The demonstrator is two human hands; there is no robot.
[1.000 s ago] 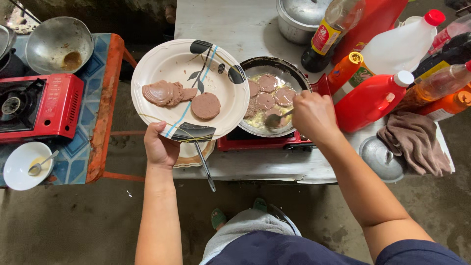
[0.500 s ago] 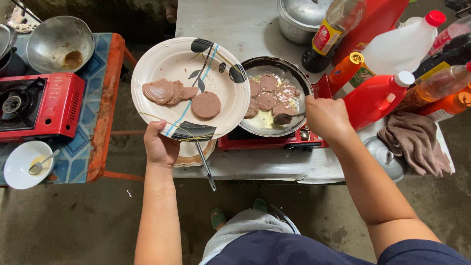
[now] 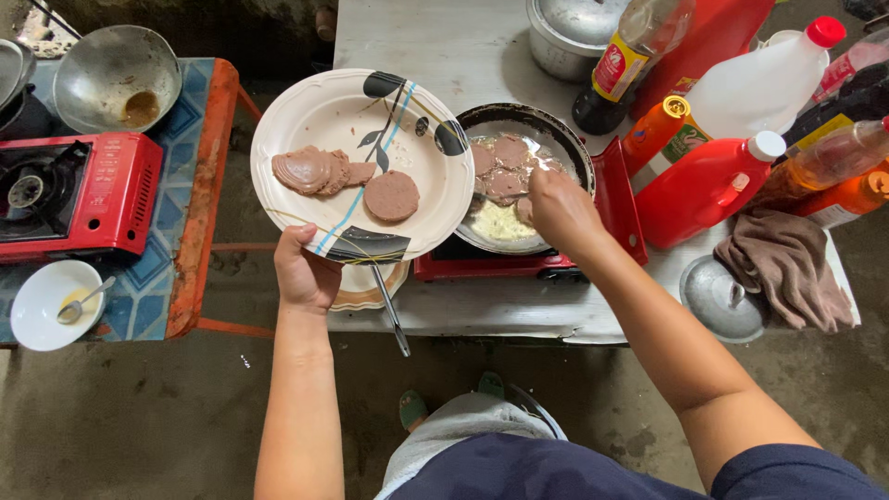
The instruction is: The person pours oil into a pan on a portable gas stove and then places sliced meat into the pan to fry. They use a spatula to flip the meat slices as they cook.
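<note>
My left hand [image 3: 304,274] grips the near rim of a cream plate [image 3: 435,199] with dark leaf marks, held up in the air left of the pan. On it lie several round pink meat slices [image 3: 391,195]. A dark frying pan [image 3: 565,132] sits on a red portable stove [image 3: 619,199] and holds more meat slices [image 3: 507,151] in oil. My right hand [image 3: 561,209] reaches over the pan's near side, fingers closed around a utensil that is mostly hidden.
Red, orange and clear bottles [image 3: 711,181] crowd the table's right side, with a brown cloth [image 3: 789,267] and metal lid [image 3: 720,298] beside them. A lidded metal pot [image 3: 567,32] stands behind. Left: a second red stove [image 3: 93,190], a wok [image 3: 116,79], a white bowl with spoon [image 3: 48,301].
My right hand has moved left and further over the pan. The plate in my left hand has stayed almost still.
</note>
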